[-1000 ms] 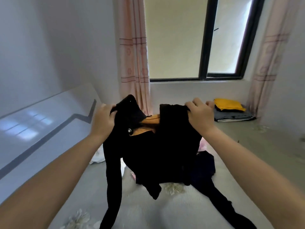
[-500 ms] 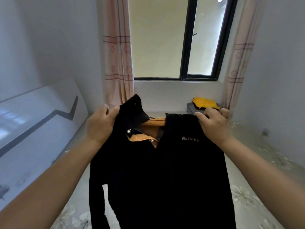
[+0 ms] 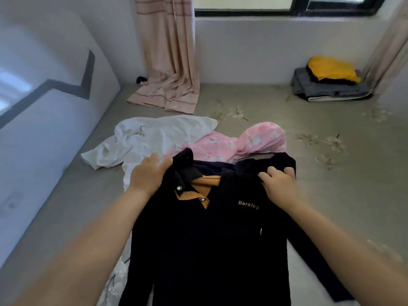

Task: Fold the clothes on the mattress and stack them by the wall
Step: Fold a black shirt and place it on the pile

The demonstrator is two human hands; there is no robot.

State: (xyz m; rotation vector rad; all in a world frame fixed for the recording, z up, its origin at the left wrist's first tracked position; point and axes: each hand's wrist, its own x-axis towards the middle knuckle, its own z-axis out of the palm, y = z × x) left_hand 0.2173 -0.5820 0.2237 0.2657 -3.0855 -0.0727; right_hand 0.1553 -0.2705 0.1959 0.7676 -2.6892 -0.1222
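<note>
Black shirt (image 3: 209, 239): left hand (image 3: 148, 175) and right hand (image 3: 278, 184) each grasp a shoulder. Mattress (image 3: 287, 129) holds white garment (image 3: 154, 138), pink garment (image 3: 247, 140), folded stack (image 3: 331, 85).

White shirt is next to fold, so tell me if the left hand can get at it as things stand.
Probably not yet: the left hand is gripping the black shirt at its shoulder. The white shirt lies uncovered just beyond it on the mattress, so once freed, likely yes.
</note>
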